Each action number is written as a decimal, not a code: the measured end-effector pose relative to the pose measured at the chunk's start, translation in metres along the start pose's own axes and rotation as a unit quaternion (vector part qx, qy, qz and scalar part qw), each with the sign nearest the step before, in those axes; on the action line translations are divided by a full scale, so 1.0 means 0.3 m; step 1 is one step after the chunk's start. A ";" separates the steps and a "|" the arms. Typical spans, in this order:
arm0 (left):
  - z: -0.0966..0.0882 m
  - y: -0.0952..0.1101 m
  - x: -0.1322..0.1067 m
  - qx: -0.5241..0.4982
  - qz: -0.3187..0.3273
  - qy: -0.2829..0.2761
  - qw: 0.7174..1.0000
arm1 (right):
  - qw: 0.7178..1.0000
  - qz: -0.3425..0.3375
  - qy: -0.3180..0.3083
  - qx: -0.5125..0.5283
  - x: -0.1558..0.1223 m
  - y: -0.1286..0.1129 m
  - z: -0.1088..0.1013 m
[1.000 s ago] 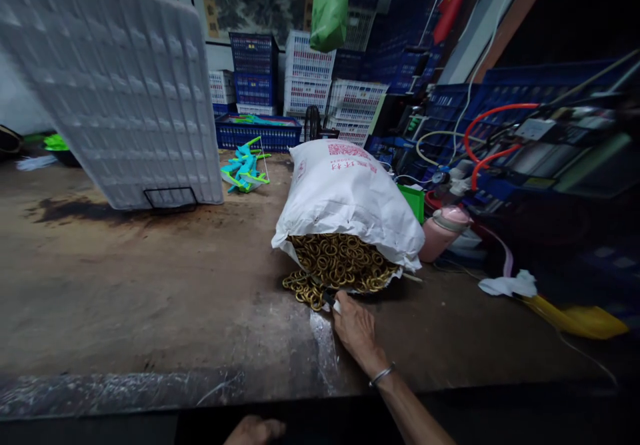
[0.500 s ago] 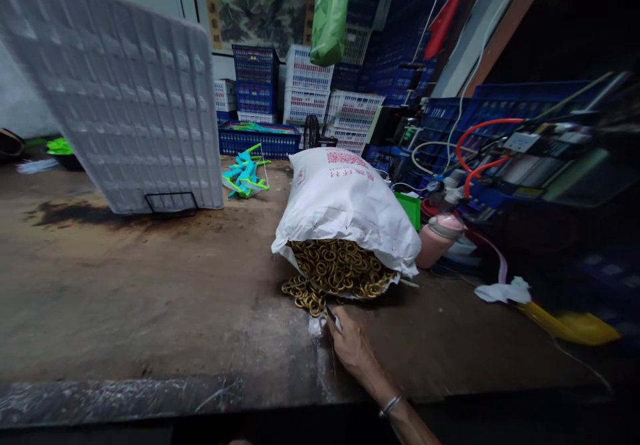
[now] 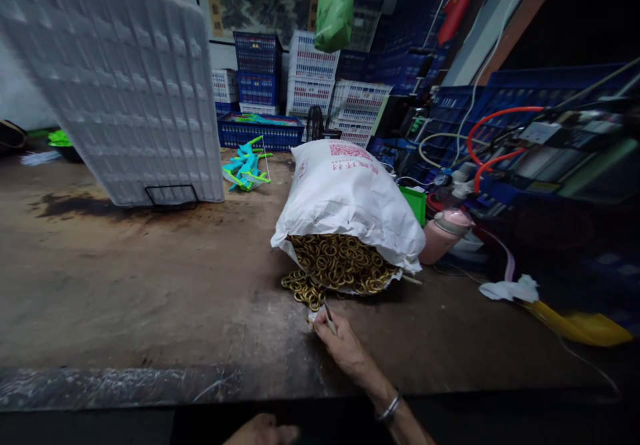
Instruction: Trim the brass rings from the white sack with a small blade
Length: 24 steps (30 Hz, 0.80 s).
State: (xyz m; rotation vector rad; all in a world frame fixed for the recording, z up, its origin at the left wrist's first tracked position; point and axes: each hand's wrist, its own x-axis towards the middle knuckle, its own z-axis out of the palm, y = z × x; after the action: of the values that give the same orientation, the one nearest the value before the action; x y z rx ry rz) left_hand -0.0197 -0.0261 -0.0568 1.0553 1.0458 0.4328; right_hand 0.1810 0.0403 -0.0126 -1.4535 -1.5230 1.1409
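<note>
My right hand [image 3: 343,345] is closed on a slim tool with a dark pointed tip and a pale handle [image 3: 331,320], whose exact kind I cannot make out. At its fingertips a small brass-coloured ring [image 3: 310,323] seems to show. Just beyond lies a little heap of brass-coloured rings [image 3: 304,290], spilled from the mouth of a white woven sack [image 3: 345,192]. The sack lies on its side, and many more rings fill its opening. My left hand [image 3: 263,430] is low at the bottom edge, below the table front, partly cut off and blurred, so its grip is unclear.
A ribbed translucent panel [image 3: 135,98] stands in a black wire holder on the wooden table [image 3: 150,285]. Turquoise and green plastic pieces [image 3: 246,165] lie behind. Right of the sack are a pink bottle [image 3: 445,235], hoses and a yellow object [image 3: 580,324]. Stacked crates [image 3: 310,65] fill the back.
My right hand has drawn slightly left and away from the ring heap, with a ring seemingly at its fingertips. My left hand has risen into view at the bottom. The view has shifted slightly.
</note>
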 end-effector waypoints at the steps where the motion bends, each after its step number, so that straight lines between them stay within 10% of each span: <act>1: 0.005 0.013 -0.016 0.012 0.009 -0.016 1.000 | 1.000 0.011 -0.014 0.019 -0.001 -0.004 -0.001; 4: 0.026 0.086 -0.057 0.038 0.079 -0.031 0.996 | 0.994 0.050 -0.062 0.077 -0.004 -0.016 0.004; 11: 0.064 0.260 0.040 -0.047 0.136 0.183 0.972 | 0.975 0.066 -0.133 0.166 -0.025 -0.033 -0.013; 17: 0.070 0.279 0.113 -0.047 0.122 0.106 0.986 | 0.965 0.091 -0.155 0.189 -0.050 -0.022 -0.031; 24: 0.087 0.275 0.103 -0.067 0.116 0.139 0.981 | 0.961 0.132 -0.118 0.211 -0.048 -0.029 0.008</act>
State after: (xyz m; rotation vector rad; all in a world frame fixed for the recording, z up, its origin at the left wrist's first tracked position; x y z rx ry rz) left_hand 0.0315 0.0221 0.0021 1.0168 1.1254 0.8483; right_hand 0.1773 0.0261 -0.0043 -1.2801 -1.1538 1.7337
